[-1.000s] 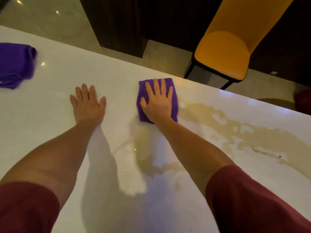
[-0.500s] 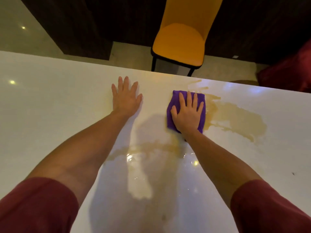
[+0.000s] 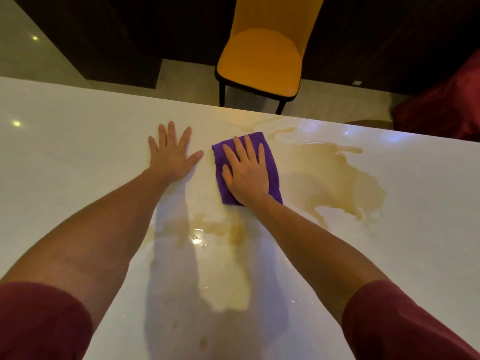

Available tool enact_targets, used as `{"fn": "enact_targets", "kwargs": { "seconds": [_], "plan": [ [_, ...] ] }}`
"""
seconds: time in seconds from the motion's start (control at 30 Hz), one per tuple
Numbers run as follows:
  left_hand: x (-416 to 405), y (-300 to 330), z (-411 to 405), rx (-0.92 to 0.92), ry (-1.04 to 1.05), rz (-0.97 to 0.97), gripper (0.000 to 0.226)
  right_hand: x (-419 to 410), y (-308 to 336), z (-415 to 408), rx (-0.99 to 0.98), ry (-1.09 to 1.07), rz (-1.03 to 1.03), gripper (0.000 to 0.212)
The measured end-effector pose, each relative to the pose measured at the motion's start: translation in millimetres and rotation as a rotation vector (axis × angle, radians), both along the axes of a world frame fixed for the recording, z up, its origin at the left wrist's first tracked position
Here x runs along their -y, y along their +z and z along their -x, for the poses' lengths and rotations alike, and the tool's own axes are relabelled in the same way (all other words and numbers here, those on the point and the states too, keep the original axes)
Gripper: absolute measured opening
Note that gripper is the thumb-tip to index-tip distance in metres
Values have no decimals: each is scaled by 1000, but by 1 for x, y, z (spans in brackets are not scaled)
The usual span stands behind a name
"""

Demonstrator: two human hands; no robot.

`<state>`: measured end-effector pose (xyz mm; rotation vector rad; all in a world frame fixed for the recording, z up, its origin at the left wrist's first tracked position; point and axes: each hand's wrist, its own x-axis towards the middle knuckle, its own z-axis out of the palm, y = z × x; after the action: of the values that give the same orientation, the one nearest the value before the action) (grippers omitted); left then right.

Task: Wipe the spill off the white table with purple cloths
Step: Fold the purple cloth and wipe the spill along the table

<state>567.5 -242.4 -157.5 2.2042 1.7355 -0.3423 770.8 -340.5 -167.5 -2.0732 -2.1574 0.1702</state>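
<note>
A folded purple cloth (image 3: 270, 162) is pressed flat on the white table (image 3: 65, 152) under the right hand (image 3: 245, 171). The hand is laid palm-down w/ fingers spread apart, not clamped; nothing is gripped, the cloth is only held down by the palm and fingers. The cloth's far edge shows just past the fingertips, its right strip is left uncovered beside the hand, and its near corner pokes out at the wrist.

The left hand (image 3: 171, 154) is laid flat on bare table just left of the cloth, fingers splayed, thumb pointed toward the cloth w/ a narrow gap between them; nothing is held.

A brownish spill (image 3: 335, 178) is spread to the right of the cloth, touching or nearly touching its right edge. A thinner streak (image 3: 220, 227) is seen nearer the person, between the forearms, approx. below the cloth. Wet sheen is seen over the near part of the table.

Dark red sleeves (image 3: 39, 320) are seen at the bottom corners. An orange chair (image 3: 262, 58) is stood on the far side of the table, roughly opposite the cloth.
</note>
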Motion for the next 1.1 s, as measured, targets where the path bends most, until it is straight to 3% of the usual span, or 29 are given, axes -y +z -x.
{"fn": "enact_targets", "kwargs": {
  "seconds": [0.2,0.4,0.6,0.8,0.9,0.97,1.03,1.1],
  "plan": [
    [-4,-6,2,71,31,0,65,-88,11,13,82,92,126,59],
    [0,-9,2,96,48,-15,65,-120,15,8,87,-53,174,64],
    [1,-4,3,99,27,11,65,-99,18,-29,24,-324,173,64],
    [3,1,0,75,16,25,65,-30,27,-88,86,-486,292,70],
    [2,10,-4,7,32,36,68,-23,39,-100,88,-402,379,75],
    [6,17,-18,-30,-15,-57,69,-23,48,-108,115,-298,389,76],
    [16,23,-48,50,-71,-108,65,-23,49,-119,179,-191,371,75],
    [32,24,-85,157,-54,-32,63,-25,47,-129,265,-90,345,78]
  ]
}}
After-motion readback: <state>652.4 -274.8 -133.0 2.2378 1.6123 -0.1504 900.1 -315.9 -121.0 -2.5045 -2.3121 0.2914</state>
